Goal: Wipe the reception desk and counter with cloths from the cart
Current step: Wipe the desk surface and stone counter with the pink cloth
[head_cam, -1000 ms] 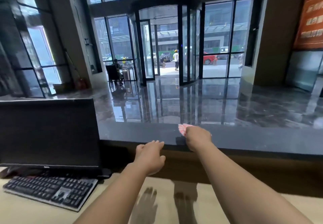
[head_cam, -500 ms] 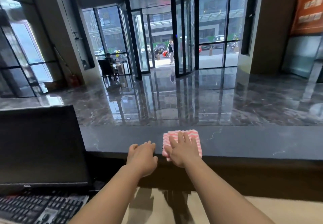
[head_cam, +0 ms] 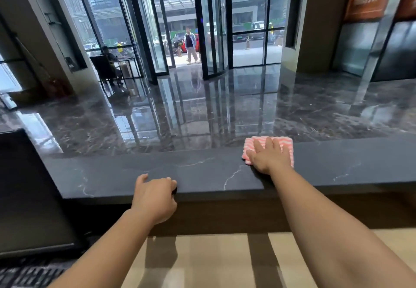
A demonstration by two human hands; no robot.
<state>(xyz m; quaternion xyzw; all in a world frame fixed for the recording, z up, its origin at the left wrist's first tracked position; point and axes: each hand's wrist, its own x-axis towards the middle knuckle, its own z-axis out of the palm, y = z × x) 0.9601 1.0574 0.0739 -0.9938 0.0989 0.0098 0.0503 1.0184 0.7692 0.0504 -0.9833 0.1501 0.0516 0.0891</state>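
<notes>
A pink and white striped cloth (head_cam: 286,147) lies flat on the dark marble counter (head_cam: 191,170), right of centre and near its far edge. My right hand (head_cam: 269,156) presses on the cloth with straight, spread fingers. My left hand (head_cam: 155,195) rests on the counter's near edge, left of the cloth, with its fingers bent over the top. Below the counter runs the pale wooden desk (head_cam: 202,260).
A black monitor (head_cam: 27,195) stands at the left on the desk, with a keyboard (head_cam: 29,275) in front of it. Beyond the counter stretches a glossy lobby floor and a revolving glass door (head_cam: 180,24). One person stands outside; another sits at a table to the left.
My right hand has slid the cloth to the right along the counter. My left hand has stayed at the counter's near edge. The view has tilted down and closer.
</notes>
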